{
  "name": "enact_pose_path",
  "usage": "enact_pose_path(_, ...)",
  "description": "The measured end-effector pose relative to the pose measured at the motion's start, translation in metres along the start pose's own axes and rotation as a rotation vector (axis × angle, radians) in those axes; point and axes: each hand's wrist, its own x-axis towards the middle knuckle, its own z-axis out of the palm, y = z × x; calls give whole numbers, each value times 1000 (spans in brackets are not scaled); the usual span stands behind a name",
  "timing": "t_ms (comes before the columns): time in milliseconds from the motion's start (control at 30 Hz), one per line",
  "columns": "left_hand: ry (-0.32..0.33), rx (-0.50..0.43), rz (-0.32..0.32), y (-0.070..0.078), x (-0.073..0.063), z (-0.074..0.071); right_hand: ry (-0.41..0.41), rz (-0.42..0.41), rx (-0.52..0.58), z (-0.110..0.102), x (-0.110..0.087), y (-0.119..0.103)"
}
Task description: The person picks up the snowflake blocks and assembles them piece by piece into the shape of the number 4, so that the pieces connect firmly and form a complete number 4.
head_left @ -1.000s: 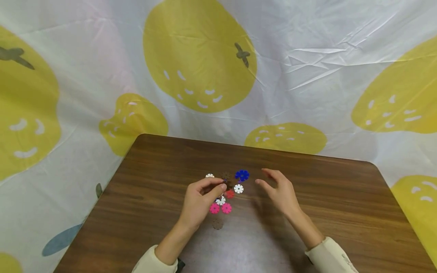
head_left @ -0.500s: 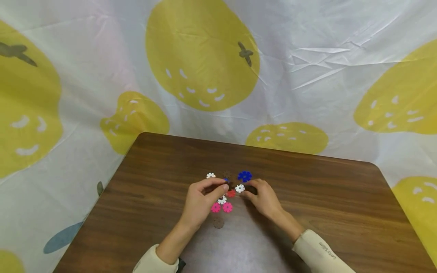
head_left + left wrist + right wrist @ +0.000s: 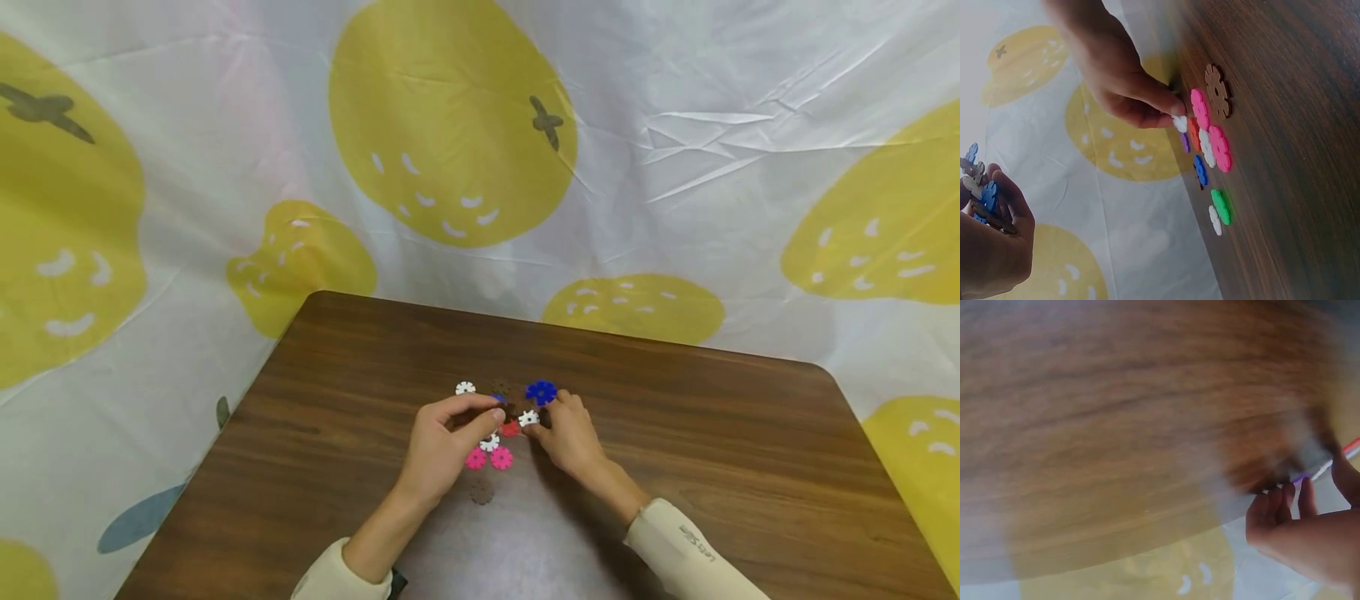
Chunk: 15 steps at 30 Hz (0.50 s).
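Observation:
My left hand (image 3: pixel 438 446) is held above the table and grips a joined cluster of notched plastic snowflake discs (image 3: pixel 986 194), blue, white and brown, which it mostly hides in the head view. My right hand (image 3: pixel 573 437) is down at the table, thumb and fingertips pinching a white snowflake disc (image 3: pixel 528 418) at its edge. A blue disc (image 3: pixel 541 392) lies just beyond those fingers. Close by are a red disc (image 3: pixel 510 428), another white disc (image 3: pixel 490 442) and two pink discs (image 3: pixel 502 457). In the right wrist view the fingers hide most of the pinched disc.
A brown disc (image 3: pixel 482 492) lies nearest me on the dark wooden table (image 3: pixel 712 433). Farther left is a white disc (image 3: pixel 465 388), with a green disc (image 3: pixel 1220 207) beside it in the left wrist view. A fruit-patterned curtain (image 3: pixel 622 208) hangs behind the table.
My right hand has moved left and down to the white disc and now pinches it; the disc has tilted. The left hand stays nearly in place with its cluster.

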Motion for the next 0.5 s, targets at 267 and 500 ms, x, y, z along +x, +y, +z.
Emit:
enact_pose_path(267, 2, 17, 14, -3, 0, -1, -16, 140, 193, -13, -10, -8)
enact_pose_path(500, 4, 18, 15, -4, 1, -1, 21, 139, 248, -22, -21, -15)
